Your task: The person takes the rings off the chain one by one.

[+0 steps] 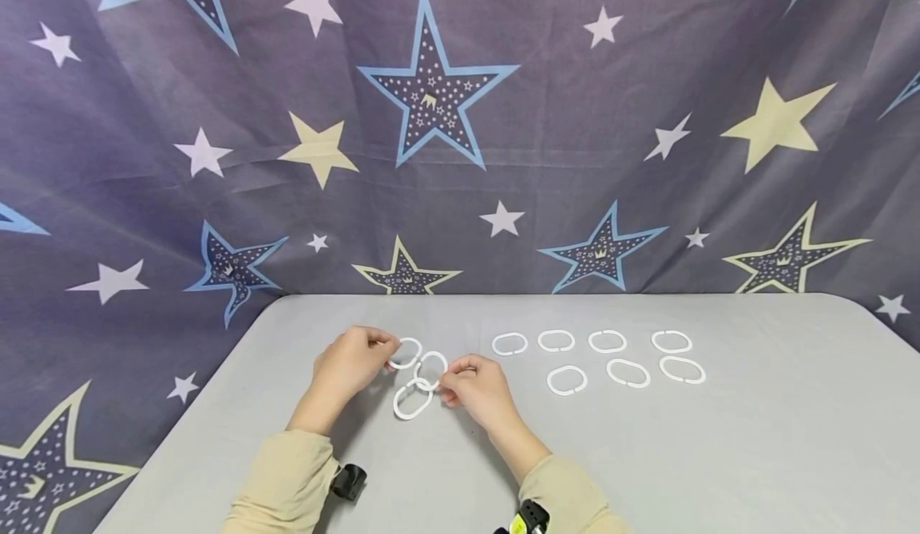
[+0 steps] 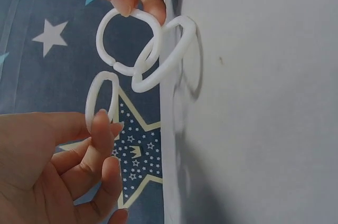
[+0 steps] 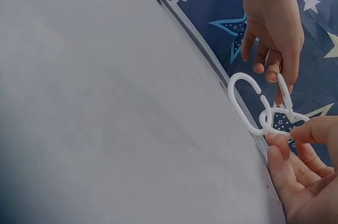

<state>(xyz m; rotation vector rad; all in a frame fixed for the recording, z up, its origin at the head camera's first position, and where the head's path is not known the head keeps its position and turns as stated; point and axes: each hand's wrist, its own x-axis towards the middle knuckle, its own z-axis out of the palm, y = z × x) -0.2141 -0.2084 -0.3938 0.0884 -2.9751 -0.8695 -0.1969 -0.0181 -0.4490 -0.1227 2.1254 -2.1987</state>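
My left hand (image 1: 354,361) pinches a white oval plastic link (image 2: 91,97) between thumb and fingertips. To its right, my right hand (image 1: 480,394) pinches a second white link (image 2: 99,40), which shows a small gap in its side in the left wrist view. A third link (image 3: 233,96) is looped through that second one and hangs from it, below and between the hands. In the left wrist view, the left-hand link stands close to the second link, and a narrow space shows between them. From the head view I cannot tell whether those two touch.
On the grey table (image 1: 776,438), several loose white links lie in two rough rows to the right of my hands, including a near link (image 1: 567,369) and a far right link (image 1: 672,332). A star-patterned cloth (image 1: 546,143) hangs behind the table's back edge.
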